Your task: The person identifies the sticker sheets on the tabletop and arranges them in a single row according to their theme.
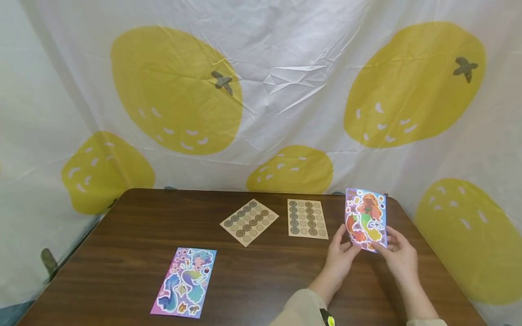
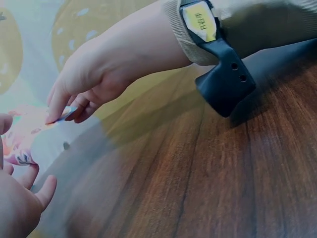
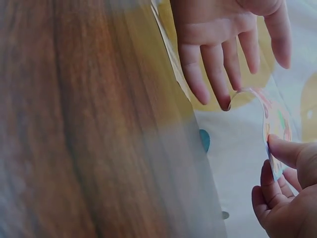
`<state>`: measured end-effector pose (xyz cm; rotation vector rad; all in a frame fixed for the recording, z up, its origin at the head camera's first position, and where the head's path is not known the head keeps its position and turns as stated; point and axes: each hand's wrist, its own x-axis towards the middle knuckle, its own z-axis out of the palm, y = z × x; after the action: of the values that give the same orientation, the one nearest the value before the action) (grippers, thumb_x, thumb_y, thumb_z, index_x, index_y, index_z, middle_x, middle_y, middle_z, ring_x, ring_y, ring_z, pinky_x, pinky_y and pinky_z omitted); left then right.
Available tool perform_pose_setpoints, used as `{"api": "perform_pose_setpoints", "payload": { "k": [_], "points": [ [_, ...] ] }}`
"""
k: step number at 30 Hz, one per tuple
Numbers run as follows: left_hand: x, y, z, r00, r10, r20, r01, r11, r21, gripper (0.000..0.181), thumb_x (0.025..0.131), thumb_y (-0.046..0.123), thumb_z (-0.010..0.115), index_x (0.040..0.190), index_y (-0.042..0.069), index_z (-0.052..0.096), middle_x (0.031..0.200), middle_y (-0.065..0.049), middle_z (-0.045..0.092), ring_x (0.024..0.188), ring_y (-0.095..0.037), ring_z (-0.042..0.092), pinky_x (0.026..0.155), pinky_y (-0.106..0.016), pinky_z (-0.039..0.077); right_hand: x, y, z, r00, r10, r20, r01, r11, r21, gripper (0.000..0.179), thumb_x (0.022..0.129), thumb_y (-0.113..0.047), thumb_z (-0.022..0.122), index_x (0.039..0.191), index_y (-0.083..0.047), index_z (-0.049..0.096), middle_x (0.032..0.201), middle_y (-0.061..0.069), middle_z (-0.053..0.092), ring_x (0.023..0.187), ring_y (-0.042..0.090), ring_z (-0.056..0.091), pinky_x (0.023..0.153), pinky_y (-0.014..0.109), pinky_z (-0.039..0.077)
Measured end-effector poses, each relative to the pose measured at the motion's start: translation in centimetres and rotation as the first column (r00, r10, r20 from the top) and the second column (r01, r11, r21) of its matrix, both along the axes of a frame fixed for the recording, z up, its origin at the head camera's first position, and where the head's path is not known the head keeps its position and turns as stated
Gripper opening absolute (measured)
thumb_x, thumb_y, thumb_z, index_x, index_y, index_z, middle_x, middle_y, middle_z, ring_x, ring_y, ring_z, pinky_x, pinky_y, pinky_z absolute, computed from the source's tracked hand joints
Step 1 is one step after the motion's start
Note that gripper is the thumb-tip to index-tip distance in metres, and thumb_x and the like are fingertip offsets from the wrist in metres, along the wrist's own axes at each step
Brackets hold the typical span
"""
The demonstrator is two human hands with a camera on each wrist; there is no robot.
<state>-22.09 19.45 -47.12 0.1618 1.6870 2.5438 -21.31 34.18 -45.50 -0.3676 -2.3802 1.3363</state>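
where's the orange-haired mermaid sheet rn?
Right side of the head view: the orange-haired mermaid sheet is held up in the right hand, with the left hand at its lower left. Nearest neighbour leftward: a beige card of circles.

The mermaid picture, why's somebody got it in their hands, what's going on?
A person is holding a mermaid sheet up above the right side of the table, with the left hand and right hand at its lower corners. A second mermaid sheet lies flat further left. Two more lie apart toward the back: a slanted tan sheet and a straighter tan sheet. I can't tell why.
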Motion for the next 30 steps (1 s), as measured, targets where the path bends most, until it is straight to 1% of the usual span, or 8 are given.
{"api": "perform_pose_setpoints", "payload": {
  "k": [2,6,13,20,24,27,30],
  "points": [
    [-0.1,-0.2,0.2,1.0,0.015,-0.019,-0.015,1.0,-0.025,0.064,0.085,-0.001,0.066,0.144,0.006,0.041,0.138,-0.007,0.048,0.104,-0.022,0.059,0.086,-0.033,0.052,0.1,-0.1,0.1,1.0,-0.005,-0.01,0.005,1.0,-0.001,0.063,0.083,-0.009,0.075,0.138,0.002,0.046,0.109,0.019,0.056,0.068,-0.004,0.052,0.055,0.018,0.046],
    [-0.4,-0.7,0.3,0.999,0.036,-0.04,-0.039,0.997,-0.074,0.062,0.084,-0.001,0.066,0.142,0.005,0.044,0.129,-0.005,0.056,0.099,-0.018,0.059,0.083,-0.027,0.052,0.4,-0.3,0.5,1.0,0.002,-0.016,-0.002,1.0,0.002,0.063,0.083,-0.009,0.075,0.138,0.002,0.046,0.109,0.018,0.056,0.069,-0.005,0.053,0.055,0.018,0.046],
    [-0.7,-1.5,0.2,0.995,0.066,-0.073,-0.076,0.987,-0.142,0.056,0.082,-0.003,0.068,0.135,0.006,0.054,0.117,0.003,0.062,0.085,-0.01,0.057,0.07,-0.022,0.051,1.0,-0.6,1.1,0.999,0.017,-0.045,-0.016,1.0,0.018,0.064,0.083,-0.011,0.076,0.138,0.001,0.046,0.107,0.017,0.057,0.07,-0.005,0.054,0.055,0.018,0.046],
    [-1.0,-2.2,0.3,0.99,0.095,-0.101,-0.109,0.983,-0.15,0.052,0.081,-0.008,0.066,0.13,0.004,0.058,0.098,0.006,0.062,0.077,-0.007,0.055,0.065,-0.02,0.05,1.3,-0.8,1.3,0.999,0.019,-0.047,-0.019,1.0,0.016,0.067,0.082,-0.008,0.076,0.14,0.001,0.044,0.106,0.014,0.058,0.07,-0.004,0.055,0.057,0.017,0.049],
    [-1.1,-2.5,0.5,0.992,0.079,-0.102,-0.093,0.986,-0.136,0.049,0.08,-0.01,0.066,0.126,0.007,0.062,0.092,0.006,0.064,0.069,-0.007,0.055,0.06,-0.022,0.05,1.4,-0.9,1.3,0.999,0.019,-0.049,-0.018,1.0,0.012,0.068,0.081,-0.01,0.077,0.14,0.0,0.044,0.104,0.012,0.058,0.071,-0.004,0.055,0.058,0.016,0.048],
    [-1.3,-2.8,0.6,0.993,0.063,-0.102,-0.075,0.991,-0.115,0.049,0.079,-0.012,0.065,0.123,0.008,0.063,0.088,0.003,0.066,0.064,-0.007,0.055,0.057,-0.024,0.051,1.5,-1.0,1.5,0.999,0.027,-0.046,-0.027,1.0,0.008,0.071,0.081,-0.012,0.078,0.141,-0.002,0.043,0.1,0.005,0.058,0.072,-0.002,0.055,0.058,0.017,0.048],
    [-1.4,-3.1,0.6,0.993,0.055,-0.101,-0.065,0.992,-0.108,0.051,0.077,-0.014,0.064,0.122,0.01,0.063,0.084,0.002,0.066,0.061,-0.008,0.056,0.056,-0.028,0.052,1.6,-1.2,1.7,0.997,0.052,-0.053,-0.052,0.999,-0.009,0.073,0.081,-0.011,0.078,0.143,-0.003,0.041,0.095,-0.002,0.058,0.072,0.0,0.056,0.058,0.017,0.049]
  ]
}}
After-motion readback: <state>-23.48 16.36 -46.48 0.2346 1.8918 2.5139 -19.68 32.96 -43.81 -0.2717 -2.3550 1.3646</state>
